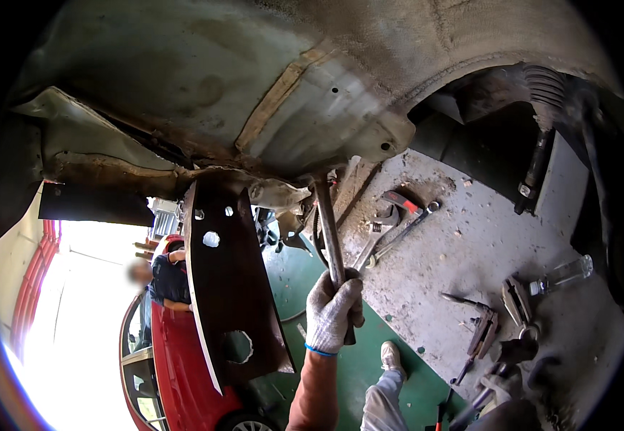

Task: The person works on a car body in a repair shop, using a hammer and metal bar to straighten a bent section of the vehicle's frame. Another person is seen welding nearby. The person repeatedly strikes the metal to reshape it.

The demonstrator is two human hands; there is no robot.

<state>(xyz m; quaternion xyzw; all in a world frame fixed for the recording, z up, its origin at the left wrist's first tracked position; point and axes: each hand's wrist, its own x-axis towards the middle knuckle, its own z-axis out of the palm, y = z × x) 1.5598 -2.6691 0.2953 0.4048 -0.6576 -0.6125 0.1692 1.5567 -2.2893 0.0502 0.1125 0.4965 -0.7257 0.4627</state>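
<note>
grimy vehicle panel (pixel 290 108) looms across the top of my view, above the bar (pixel 328 230), which i'll use as my landmark. it runs down from the panel's lower edge into the left hand (pixel 333 314), gloved and closed around it, a short end poking out beneath. low and right of the bar, the gloved right hand (pixel 497 391) is curled around a dark-headed tool (pixel 517 350). right of the bar spreads a dirt-speckled grey surface (pixel 441 258) with wrenches (pixel 405 231), pliers (pixel 515 300) and a clear bottle (pixel 565 275); beneath the bar lies green floor (pixel 366 330), and far left a person (pixel 172 280) stands by a red car (pixel 190 352).

the grey surface's edge slants down and right from below the bar. a holed brown plate (pixel 229 294) hangs just left of it, leaving little room there; on the right, a wide gap parts wrenches from pliers.

i can't tell how the bar's top end meets the panel. blur muddies the right hand's fingers, and glare washes out the far left.
</note>
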